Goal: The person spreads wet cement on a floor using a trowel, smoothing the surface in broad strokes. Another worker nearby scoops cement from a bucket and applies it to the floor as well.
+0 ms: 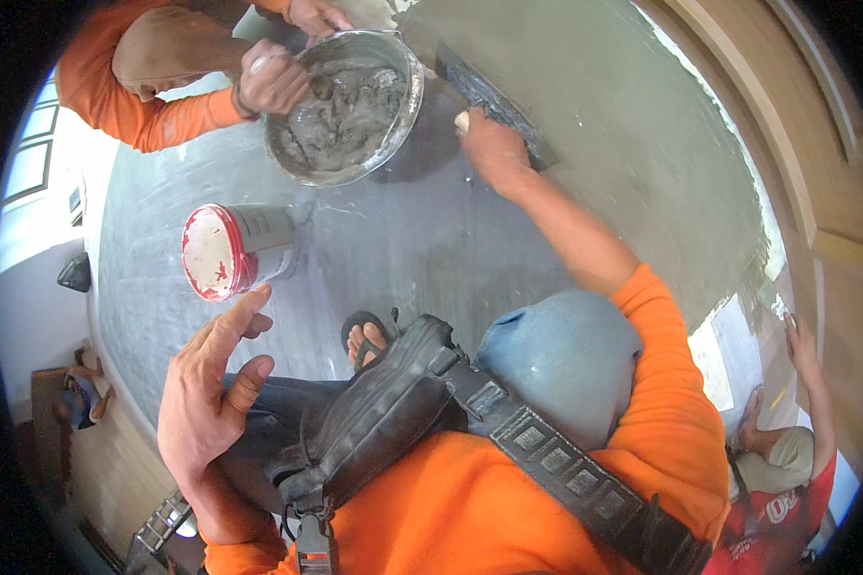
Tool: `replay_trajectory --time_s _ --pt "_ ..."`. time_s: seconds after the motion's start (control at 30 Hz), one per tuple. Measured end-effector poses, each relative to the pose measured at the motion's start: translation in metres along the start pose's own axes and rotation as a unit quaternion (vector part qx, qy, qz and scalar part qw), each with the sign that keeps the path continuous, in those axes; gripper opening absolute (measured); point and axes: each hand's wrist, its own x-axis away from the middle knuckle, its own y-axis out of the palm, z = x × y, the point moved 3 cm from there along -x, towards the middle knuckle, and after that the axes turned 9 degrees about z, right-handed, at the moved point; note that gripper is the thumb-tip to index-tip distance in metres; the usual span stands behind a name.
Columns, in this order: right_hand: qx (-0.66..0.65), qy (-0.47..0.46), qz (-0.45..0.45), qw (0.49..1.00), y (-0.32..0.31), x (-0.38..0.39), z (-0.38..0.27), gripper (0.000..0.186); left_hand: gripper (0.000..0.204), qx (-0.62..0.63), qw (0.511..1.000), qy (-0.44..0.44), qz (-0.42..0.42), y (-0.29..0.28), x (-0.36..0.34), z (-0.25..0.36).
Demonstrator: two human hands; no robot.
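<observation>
My right hand [496, 151] is closed round the handle of a finishing trowel [464, 77], whose long dark blade lies on wet grey cement [604, 105]. My left hand [213, 379] holds nothing, its fingers stretched and thumb apart, just in front of a white tub with a red-rimmed lid [213, 251]. Beyond the tub, a metal basin [415, 96] holds thick grey mortar [350, 115]. A co-worker in orange sleeves has one hand [276, 81] over the basin, gripping a pale handle, and the other hand [318, 17] at its far rim.
Smooth grey floor [393, 240] spreads under the tub and basin. A wooden frame [786, 125] borders the wet cement at the right. Another person in red [772, 517] reaches toward that edge from the lower right. A black bag [374, 412] hangs across my lap.
</observation>
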Motion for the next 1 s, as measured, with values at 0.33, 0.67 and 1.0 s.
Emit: replay_trajectory --time_s 0.33,0.67,1.0 --pt "-0.017 -0.028 0.029 0.999 0.029 -0.008 -0.01 0.03 0.062 -0.008 1.0 -0.018 0.002 -0.002 0.005 -0.005" --pt "-0.033 -0.015 -0.002 0.999 0.025 -0.018 -0.004 0.031 0.063 -0.018 1.0 -0.008 -0.009 0.002 0.0 -0.005" --pt "-0.005 0.065 0.075 0.995 -0.005 -0.022 0.042 0.034 0.062 -0.014 1.0 0.014 -0.007 0.003 0.004 0.0"
